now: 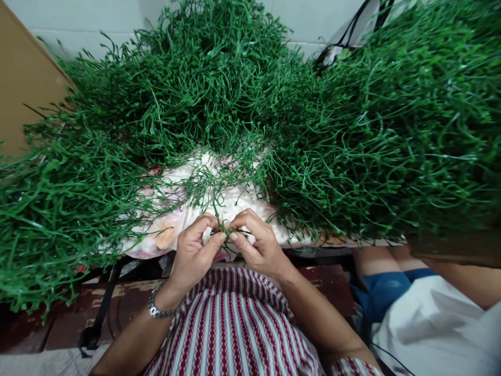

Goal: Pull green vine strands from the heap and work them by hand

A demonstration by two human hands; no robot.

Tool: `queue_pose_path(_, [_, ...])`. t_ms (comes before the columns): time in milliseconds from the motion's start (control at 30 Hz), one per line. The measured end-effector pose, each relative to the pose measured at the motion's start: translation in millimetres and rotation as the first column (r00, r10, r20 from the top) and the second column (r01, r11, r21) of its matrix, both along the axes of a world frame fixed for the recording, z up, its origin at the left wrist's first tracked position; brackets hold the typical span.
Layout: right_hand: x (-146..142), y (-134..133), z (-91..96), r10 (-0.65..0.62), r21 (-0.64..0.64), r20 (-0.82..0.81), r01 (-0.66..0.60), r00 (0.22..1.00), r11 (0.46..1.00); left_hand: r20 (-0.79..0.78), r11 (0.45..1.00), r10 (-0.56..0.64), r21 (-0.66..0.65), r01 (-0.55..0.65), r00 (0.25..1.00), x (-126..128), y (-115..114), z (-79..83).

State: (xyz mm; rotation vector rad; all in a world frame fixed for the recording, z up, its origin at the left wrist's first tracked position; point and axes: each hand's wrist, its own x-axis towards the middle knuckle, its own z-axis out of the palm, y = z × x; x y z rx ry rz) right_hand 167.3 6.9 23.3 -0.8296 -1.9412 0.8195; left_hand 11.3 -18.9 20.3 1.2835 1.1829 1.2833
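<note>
Near the table's front edge, my left hand (pixel 198 243) and my right hand (pixel 257 241) meet thumb to thumb. Both are closed in a pinch on a thin green plastic plant stem (pixel 218 206), whose lower end is mostly covered by the fingers. The stem's upper part points away from me, among loose green sprigs (pixel 207 180). Under them lies a pale flower-patterned cloth (pixel 180 219). Large heaps of the same thin green stems rise at the left (pixel 70 209), the back (pixel 223 73) and the right (pixel 371 141).
A brown cardboard panel (pixel 31 68) stands at the back left. White tiled wall (pixel 305 21) is behind the heaps, with black cords (pixel 354 26) hanging there. At the right sits another person in white clothing (pixel 434 313). A black strap (pixel 104 308) hangs at the lower left.
</note>
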Motion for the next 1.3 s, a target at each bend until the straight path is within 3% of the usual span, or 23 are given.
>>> queue_pose_path(233, [-2, -4, -4.8, 0.012, -0.074, 0.021, -0.010, 1.000, 0.997, 0.011, 0.997, 0.044, 0.059, -0.044, 0.999, -4, 0, -7.5])
queue_pose_path(400, [1, -7, -5.6, 0.018, 0.051, 0.161, -0.026, 0.987, 0.998, -0.019, 0.994, -0.070, -0.090, 0.068, 0.997, -8, -1, -5.6])
queue_pose_path(600, [3, -7, -10.8, -0.019, 0.108, 0.250, -0.008, 0.968, 0.994, -0.124, 0.990, -0.137, -0.048, 0.132, 0.983, -9, -1, -3.3])
queue_pose_path(733, [5, -6, -13.7, 0.042, 0.144, 0.263, -0.082, 0.964, 0.986, -0.273, 0.974, -0.217, 0.006, 0.227, 0.937, -12, -1, 1.7])
queue_pose_path(867, [7, -8, -11.4, 0.091, 0.171, 0.349, -0.159, 0.933, 0.972, -0.454, 0.949, -0.204, 0.126, 0.290, 0.867, -15, -3, 3.9])
queue_pose_path(1000, [7, -12, -8.1, 0.115, 0.140, 0.485, -0.207, 0.867, 0.968, -0.505, 0.913, -0.224, 0.191, 0.361, 0.834, -21, -5, 3.2])
queue_pose_path(1133, [5, -19, -7.6, 0.141, 0.129, 0.570, -0.258, 0.809, 0.958, -0.583, 0.874, -0.258, 0.199, 0.443, 0.771, -31, -8, 6.5])
queue_pose_path(1300, [5, -27, -5.8, 0.264, 0.160, 0.483, -0.381, 0.835, 0.911, -0.636, 0.816, -0.369, 0.127, 0.564, 0.678, -39, -17, 18.6])
